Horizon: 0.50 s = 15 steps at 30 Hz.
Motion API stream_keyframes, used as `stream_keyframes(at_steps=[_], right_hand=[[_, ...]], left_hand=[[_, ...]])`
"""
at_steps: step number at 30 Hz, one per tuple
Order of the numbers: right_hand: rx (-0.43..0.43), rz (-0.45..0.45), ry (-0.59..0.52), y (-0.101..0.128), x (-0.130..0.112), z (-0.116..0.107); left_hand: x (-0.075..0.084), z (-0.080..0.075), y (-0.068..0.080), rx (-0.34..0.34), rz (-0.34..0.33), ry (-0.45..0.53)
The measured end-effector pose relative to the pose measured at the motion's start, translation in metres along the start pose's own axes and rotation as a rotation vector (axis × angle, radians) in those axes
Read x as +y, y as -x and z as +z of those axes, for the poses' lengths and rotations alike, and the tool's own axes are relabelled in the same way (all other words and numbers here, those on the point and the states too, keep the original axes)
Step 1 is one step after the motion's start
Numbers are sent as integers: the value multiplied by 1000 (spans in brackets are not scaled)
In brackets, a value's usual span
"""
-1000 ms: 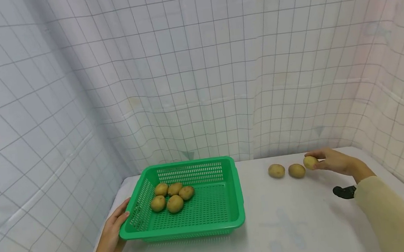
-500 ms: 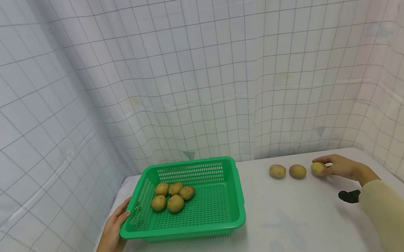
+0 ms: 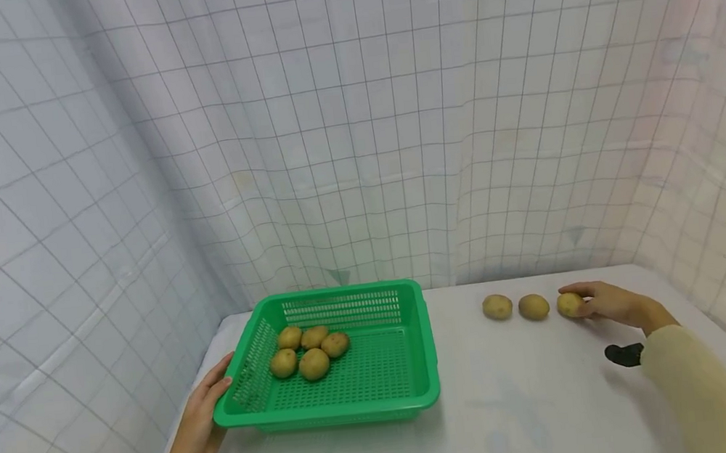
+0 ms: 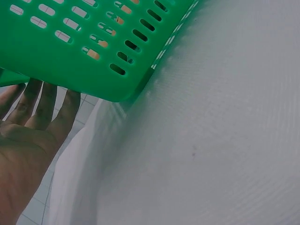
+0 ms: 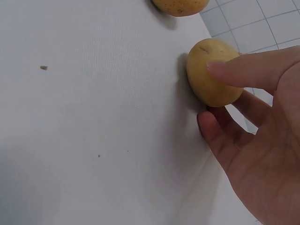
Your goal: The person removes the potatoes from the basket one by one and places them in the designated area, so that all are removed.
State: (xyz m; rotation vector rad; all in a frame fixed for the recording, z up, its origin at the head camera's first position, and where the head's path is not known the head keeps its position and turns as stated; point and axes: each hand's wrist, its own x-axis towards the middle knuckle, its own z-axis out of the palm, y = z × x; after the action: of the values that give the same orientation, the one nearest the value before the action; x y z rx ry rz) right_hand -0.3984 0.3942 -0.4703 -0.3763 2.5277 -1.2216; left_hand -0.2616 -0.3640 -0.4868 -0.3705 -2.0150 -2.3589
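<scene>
The right hand (image 3: 606, 301) rests on the table (image 3: 524, 400) with its fingers loosely curved around a potato (image 3: 570, 304). In the right wrist view the potato (image 5: 213, 72) lies on the cloth just ahead of the palm, a fingertip (image 5: 220, 68) laid on its top and the thumb touching or nearly touching its near side. The hand (image 5: 260, 140) is half open, cupping the potato rather than clamping it, and the potato sits on the table, not lifted. Its long axis runs roughly across the fingers, from the thumb side toward the far edge of the table; which end is which I cannot tell.

Just beyond the fingertips, to the hand's left, lie a second potato (image 3: 533, 307) and a third potato (image 3: 497, 307), the three forming a row, close but apart.

The left hand (image 3: 201, 424) lies flat against the near left corner of a green basket (image 3: 418, 389), fingers (image 4: 47, 101) straight and reaching under its rim (image 4: 93, 70), gripping nothing. Five potatoes (image 3: 309, 352) are heaped in the basket's far left part, just beyond that hand.
</scene>
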Motion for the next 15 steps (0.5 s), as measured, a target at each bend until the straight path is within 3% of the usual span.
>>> stream_keyframes(at_steps=[9, 15], right_hand=[[8, 52, -45, -1, -1, 4], [5, 33, -56, 2, -2, 5]], left_hand=[[3, 2, 1, -5, -2, 5], [1, 2, 1, 1, -3, 2]])
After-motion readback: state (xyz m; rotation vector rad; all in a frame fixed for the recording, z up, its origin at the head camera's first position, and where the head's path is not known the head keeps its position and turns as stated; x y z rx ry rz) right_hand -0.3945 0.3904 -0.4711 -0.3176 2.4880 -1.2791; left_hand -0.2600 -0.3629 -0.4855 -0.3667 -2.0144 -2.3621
